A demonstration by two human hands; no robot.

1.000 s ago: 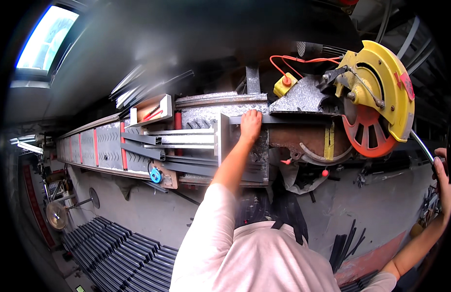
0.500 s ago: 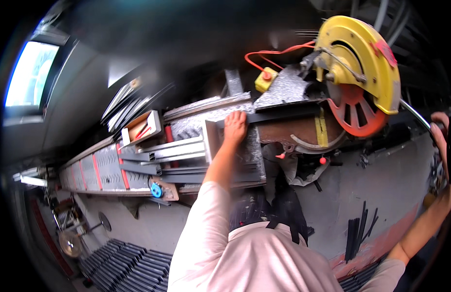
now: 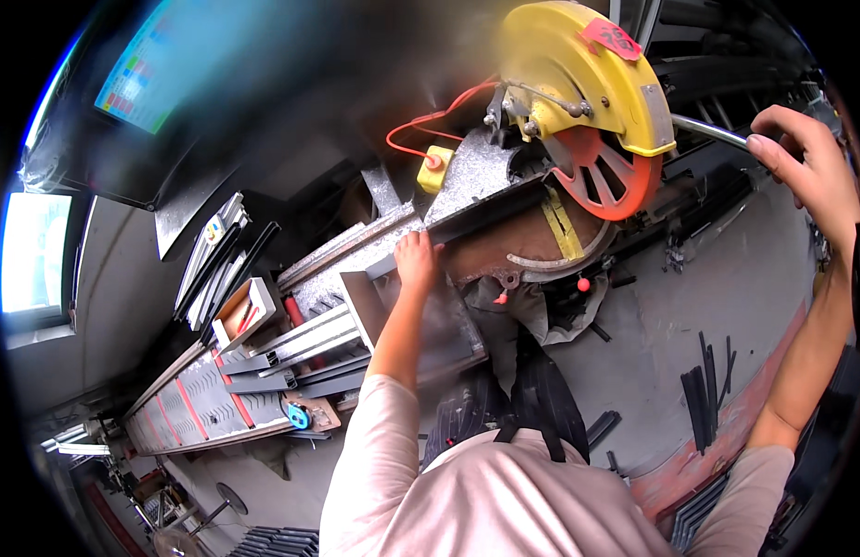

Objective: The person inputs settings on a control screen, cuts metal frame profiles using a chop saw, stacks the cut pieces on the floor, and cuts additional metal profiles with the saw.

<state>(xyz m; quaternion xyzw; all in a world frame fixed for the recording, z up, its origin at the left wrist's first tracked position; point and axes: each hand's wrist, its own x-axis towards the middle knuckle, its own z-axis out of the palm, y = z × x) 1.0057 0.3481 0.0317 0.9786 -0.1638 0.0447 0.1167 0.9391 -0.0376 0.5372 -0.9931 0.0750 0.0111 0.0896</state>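
My left hand point(image 3: 417, 261) is closed over a long dark metal profile point(image 3: 490, 220), pressing it down beside the fence of the saw bench. The profile runs from under my fingers toward the saw. A chop saw with a yellow guard point(image 3: 564, 70) and an orange-red slotted disc point(image 3: 604, 176) stands at its far right end, raised above it. At the right, my right hand point(image 3: 806, 167) is curled at the tip of the saw's metal handle point(image 3: 711, 130), thumb against it. A light upright plate point(image 3: 363, 311) stands just left of my left hand.
Along the bench point(image 3: 184, 408) lie light and dark profiles point(image 3: 263, 381), a blue tape measure point(image 3: 300, 415) and an open box point(image 3: 247, 316) with red-handled tools. A yellow switch box point(image 3: 435, 169) with a red cable sits behind. Dark offcuts point(image 3: 697, 408) lie on the floor.
My view has turned, so the saw and bench sit tilted and farther left. My right hand shows more fully at the handle. My left hand remains on the profile.
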